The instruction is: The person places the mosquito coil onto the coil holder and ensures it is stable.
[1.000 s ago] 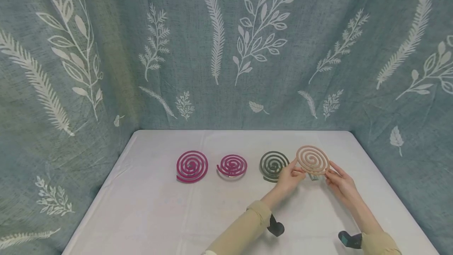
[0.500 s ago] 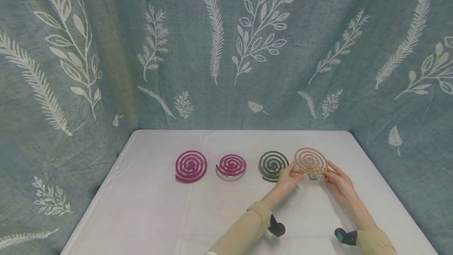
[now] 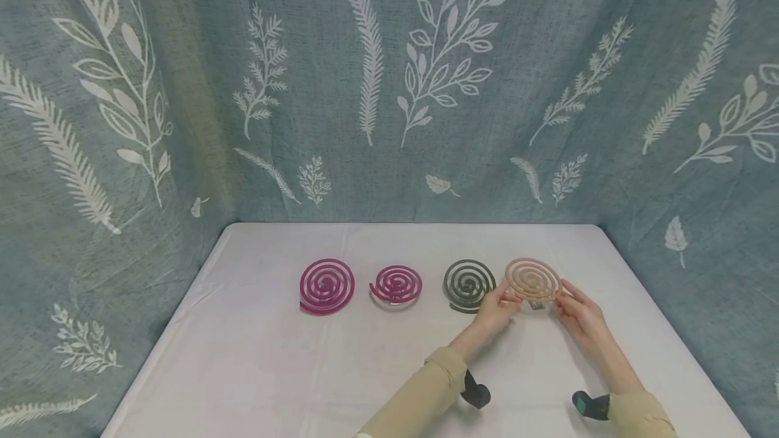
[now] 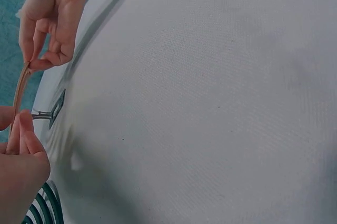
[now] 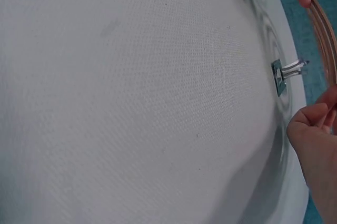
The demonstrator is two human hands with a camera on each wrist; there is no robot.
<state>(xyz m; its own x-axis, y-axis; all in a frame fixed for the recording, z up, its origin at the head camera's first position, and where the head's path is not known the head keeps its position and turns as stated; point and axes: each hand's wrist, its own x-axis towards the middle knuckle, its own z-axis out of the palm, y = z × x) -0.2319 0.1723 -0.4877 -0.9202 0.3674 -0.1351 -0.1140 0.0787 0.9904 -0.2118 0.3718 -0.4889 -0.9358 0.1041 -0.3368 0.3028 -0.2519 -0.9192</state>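
Observation:
Both hands hold a tan mosquito coil (image 3: 532, 280) level above the table. The left hand (image 3: 494, 307) pinches its left edge, and the right hand (image 3: 582, 316) pinches the near right edge. Below the coil is a small metal coil stand (image 5: 279, 78), its flat base on the cloth and thin prongs pointing up. In the right wrist view a gap shows between the prongs and the coil. A dark green mosquito coil (image 3: 468, 286) lies just left, partly behind the left hand.
Further left are a magenta coil (image 3: 326, 287) and a second magenta coil (image 3: 396, 283), which sits raised with a bit of metal showing under it. A white cloth (image 3: 255, 357) covers the table, and a patterned curtain (image 3: 389, 86) hangs around the back and sides.
The tan coil has come down slightly and tilted flatter, closer to the stand. Both hands keep their hold on it. The other coils stay put.

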